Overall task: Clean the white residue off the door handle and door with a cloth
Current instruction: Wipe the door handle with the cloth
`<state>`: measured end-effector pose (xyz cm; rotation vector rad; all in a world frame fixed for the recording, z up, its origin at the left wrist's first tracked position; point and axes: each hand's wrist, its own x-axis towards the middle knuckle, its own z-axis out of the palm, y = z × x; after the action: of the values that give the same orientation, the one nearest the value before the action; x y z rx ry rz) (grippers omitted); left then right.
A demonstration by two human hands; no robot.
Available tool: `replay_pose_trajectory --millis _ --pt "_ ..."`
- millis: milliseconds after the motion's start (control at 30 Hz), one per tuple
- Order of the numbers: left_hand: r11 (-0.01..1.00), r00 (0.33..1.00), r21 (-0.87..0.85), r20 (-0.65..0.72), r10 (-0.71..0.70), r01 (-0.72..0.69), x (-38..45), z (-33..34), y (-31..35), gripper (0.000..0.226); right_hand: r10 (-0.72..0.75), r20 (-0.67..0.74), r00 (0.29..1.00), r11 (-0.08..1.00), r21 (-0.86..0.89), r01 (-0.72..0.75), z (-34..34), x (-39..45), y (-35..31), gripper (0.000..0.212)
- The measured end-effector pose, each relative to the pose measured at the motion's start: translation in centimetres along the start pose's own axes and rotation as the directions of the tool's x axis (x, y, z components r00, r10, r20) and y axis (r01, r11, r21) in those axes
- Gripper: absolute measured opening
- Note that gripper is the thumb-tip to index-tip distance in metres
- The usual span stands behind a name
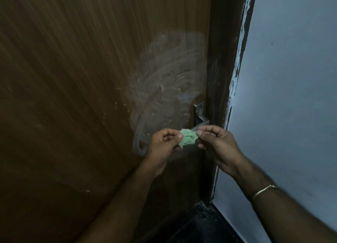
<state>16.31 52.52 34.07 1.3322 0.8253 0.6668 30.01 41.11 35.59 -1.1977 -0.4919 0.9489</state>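
Observation:
A brown wooden door (76, 89) fills the left of the view. White smeared residue (164, 82) covers it in swirls left of and above the metal door handle (199, 115). A small crumpled green cloth (188, 138) is held between both hands just below the handle's lever. My left hand (162, 148) pinches its left edge and my right hand (217, 144) pinches its right edge. The lever's tip is partly hidden behind the cloth and my right fingers.
A dark door frame (224, 64) with chipped paint runs along the door's right edge. A pale blue wall (291, 97) stands to the right. Dark floor (200, 228) shows at the bottom. A thin bangle (264, 190) sits on my right wrist.

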Motion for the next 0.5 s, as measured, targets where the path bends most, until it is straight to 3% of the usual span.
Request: replay_pose_trajectory --millis 100,200,367,433,500 --pt "0.995 0.999 -0.092 0.025 -0.045 0.047 0.2 0.0 0.7 0.006 0.02 0.01 1.0 0.989 0.148 -0.021 -0.1 0.1 -0.5 0.018" --pt "0.941 0.986 -0.296 0.071 -0.149 0.164 0.4 0.2 1.4 0.008 -0.086 -0.006 0.996 0.994 0.063 0.086 0.1 0.0 -0.5 0.02" --pt "0.729 0.949 -0.609 0.157 -0.274 0.312 0.3 0.5 2.3 0.029 -0.273 -0.025 0.962 0.96 -0.066 0.271 -0.1 0.0 -1.1 0.019" --pt "0.696 0.953 -0.655 0.15 -0.262 0.294 0.3 0.4 2.6 0.032 -0.26 -0.099 0.961 0.965 0.015 0.263 -0.4 0.1 -1.1 0.018" --pt "0.696 0.959 -0.665 0.13 -0.251 0.272 0.4 0.6 2.8 0.033 -0.124 -0.177 0.976 0.958 0.233 0.164 -0.6 0.3 -1.0 0.017"
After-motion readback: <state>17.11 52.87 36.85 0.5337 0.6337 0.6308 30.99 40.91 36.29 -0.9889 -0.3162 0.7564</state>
